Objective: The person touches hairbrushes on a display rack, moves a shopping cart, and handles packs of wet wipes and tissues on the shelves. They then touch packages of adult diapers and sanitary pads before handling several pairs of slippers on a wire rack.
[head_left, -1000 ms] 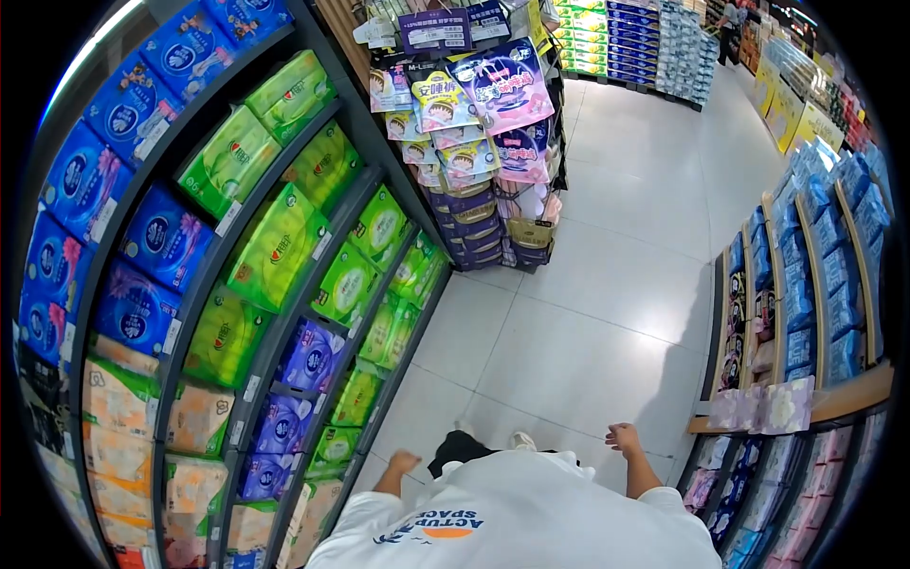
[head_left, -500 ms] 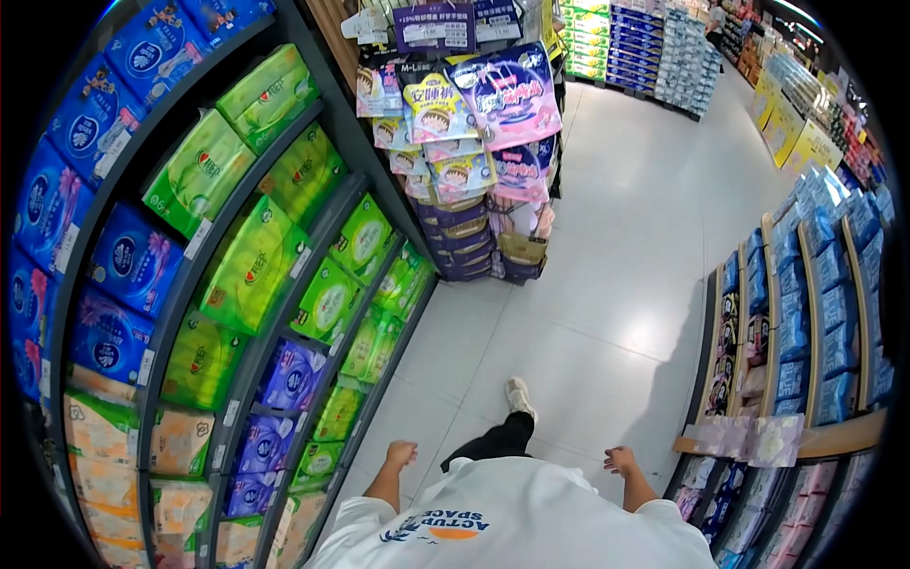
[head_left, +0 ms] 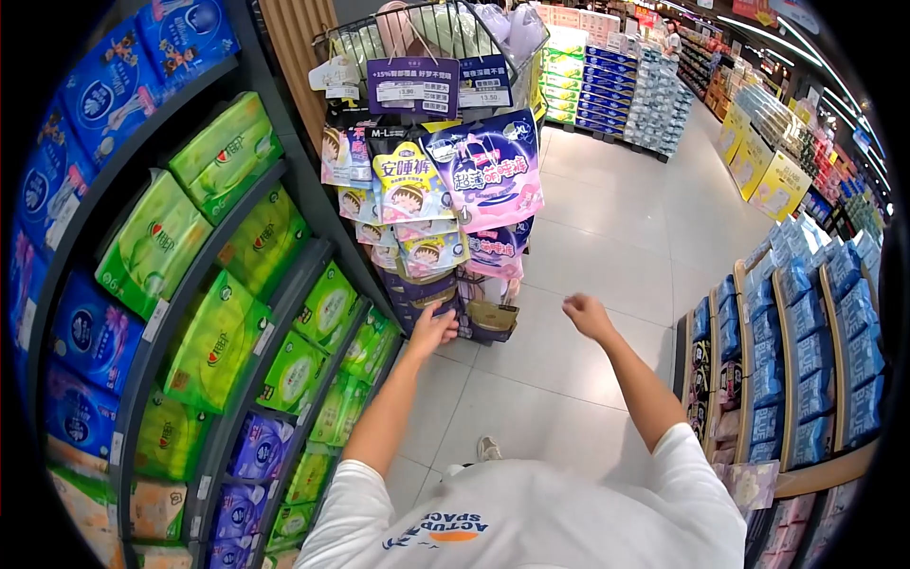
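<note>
My left hand (head_left: 433, 327) is raised in front of the lower packs on a hanging display, fingers stretched and apart, holding nothing. Contact with the dark purple packs (head_left: 417, 295) behind it cannot be made out. My right hand (head_left: 588, 316) is over the floor, right of the display, with loosely bent fingers, partly hidden, and nothing visible in it. Above my hands hang a pink and navy pack of sleep pants (head_left: 495, 180) and a yellow and white pack (head_left: 413, 182). A brown and gold pack (head_left: 494, 318) sits low between my hands.
Shelves of green tissue packs (head_left: 216, 339) and blue tissue packs (head_left: 99, 324) line the left. A wire basket (head_left: 431, 21) with purple price signs (head_left: 412, 86) tops the display. On the right stands a rack of blue packs (head_left: 813, 339). Tiled floor (head_left: 607, 209) runs between them.
Both hands have risen from beside my body and reach forward. The display stands closer and lower in view, and the shelves have shifted as I step forward.
</note>
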### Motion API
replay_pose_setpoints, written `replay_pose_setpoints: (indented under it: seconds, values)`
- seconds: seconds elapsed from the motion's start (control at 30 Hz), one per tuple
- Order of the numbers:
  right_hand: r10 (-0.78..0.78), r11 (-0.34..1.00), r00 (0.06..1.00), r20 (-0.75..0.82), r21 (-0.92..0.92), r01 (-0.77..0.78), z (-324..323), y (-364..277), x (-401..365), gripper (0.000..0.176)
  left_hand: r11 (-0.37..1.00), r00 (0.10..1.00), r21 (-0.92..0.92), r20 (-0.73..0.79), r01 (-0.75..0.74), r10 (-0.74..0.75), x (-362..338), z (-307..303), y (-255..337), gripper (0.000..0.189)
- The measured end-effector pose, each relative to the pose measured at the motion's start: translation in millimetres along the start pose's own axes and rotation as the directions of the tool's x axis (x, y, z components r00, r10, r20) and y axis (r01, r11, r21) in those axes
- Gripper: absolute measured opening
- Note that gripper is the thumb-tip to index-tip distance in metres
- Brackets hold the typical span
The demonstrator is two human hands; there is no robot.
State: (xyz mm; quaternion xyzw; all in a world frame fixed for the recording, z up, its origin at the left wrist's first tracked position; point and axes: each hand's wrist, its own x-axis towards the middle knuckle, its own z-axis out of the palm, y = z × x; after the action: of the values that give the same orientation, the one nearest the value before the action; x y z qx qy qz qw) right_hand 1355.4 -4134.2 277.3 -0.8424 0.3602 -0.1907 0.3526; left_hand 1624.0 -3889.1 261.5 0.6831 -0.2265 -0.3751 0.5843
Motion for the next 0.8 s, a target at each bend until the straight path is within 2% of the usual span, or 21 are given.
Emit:
replay_pose_setpoints:
  seconds: [0.13,0.2,0.27,0.33,0.4,0.43,0.5,0.53,0.6,0.63,0.67,0.8]
  values:
    - [-0.133,0.991,0.990,-0.056,-0.028,0.131,-15.7,-62.4,63.9,0.033,0.995,1.000,-0.099,0.001,0.014,-0.014,48.3,13.5,45.1,0.057]
    - [-0.263,0.962,0.957,-0.125,-0.112,0.249,-30.6,-96.2,88.9,0.031,0.993,1.000,-0.115,-0.008,0.024,-0.025,71.0,16.5,56.1,0.057]
    - [-0.384,0.914,0.907,-0.176,-0.213,0.345,-45.6,-122.4,124.3,0.030,0.934,0.997,-0.355,-0.053,0.031,-0.054,91.8,19.7,64.1,0.058]
    - [-0.538,0.843,0.783,-0.312,-0.223,0.490,-56.6,-147.3,159.8,0.029,0.918,0.994,-0.398,-0.093,0.009,-0.050,104.2,25.1,75.7,0.060]
    - [-0.619,0.785,0.697,-0.361,-0.281,0.551,-71.5,-177.4,189.4,0.030,0.872,0.986,-0.490,-0.150,-0.009,-0.075,113.5,31.1,83.4,0.064]
    - [-0.626,0.780,0.697,-0.351,-0.280,0.559,-76.5,-187.1,205.6,0.030,0.856,0.988,-0.518,-0.131,0.003,-0.082,116.4,33.2,86.5,0.070]
    - [-0.798,0.601,0.440,-0.411,-0.493,0.629,-81.6,-201.5,236.0,0.030,0.831,0.987,-0.557,-0.133,-0.001,-0.088,124.0,39.4,85.9,0.072]
    - [-0.802,0.595,0.433,-0.411,-0.488,0.638,-83.3,-205.5,247.6,0.030,0.811,0.989,-0.585,-0.123,-0.002,-0.086,127.7,41.5,88.2,0.074]
    - [-0.837,0.543,0.457,-0.300,-0.550,0.635,-90.0,-209.9,267.3,0.031,0.798,0.988,-0.603,-0.124,-0.002,-0.091,132.7,47.3,88.0,0.074]
    - [-0.838,0.535,0.485,-0.250,-0.555,0.637,-92.6,-210.4,274.5,0.031,0.784,0.993,-0.620,-0.075,0.023,-0.089,134.6,49.2,87.7,0.072]
    - [-0.852,0.514,0.464,-0.241,-0.551,0.657,-95.8,-212.2,276.6,0.026,0.770,0.996,-0.636,-0.025,0.048,-0.083,135.6,52.7,91.0,0.070]
    - [-0.878,0.474,0.435,-0.203,-0.501,0.724,-107.4,-206.5,294.5,0.020,0.754,0.997,-0.655,-0.023,0.045,-0.079,142.4,62.5,92.2,0.060]
